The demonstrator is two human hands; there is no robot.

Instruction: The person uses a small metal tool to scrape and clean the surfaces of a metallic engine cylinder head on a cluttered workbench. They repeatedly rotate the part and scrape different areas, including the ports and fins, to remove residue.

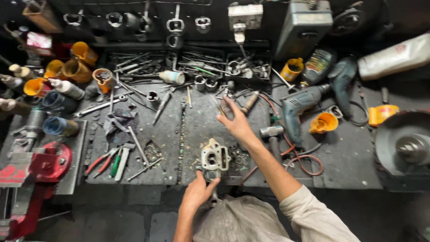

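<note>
Carburetor body, a pale grey metal casting with round holes in its face, sits at the near edge of the workbench, directly in front of the person. Left hand grips it from below, fingers curled around its lower part and thumb pressed against its side. Right hand reaches beyond the casting toward the back of the bench, with its fingers pinched on a small slim metal piece (too small to tell what it is). Right of the casting lie a short hammer and a coil of red wire, and further right a blue-grey electric drill beside an orange funnel. Left of the casting, red-handled pliers lie near a green-handled screwdriver, and a red vise stands at the far left. Behind the casting, loose wrenches and sockets fill a tray.
</note>
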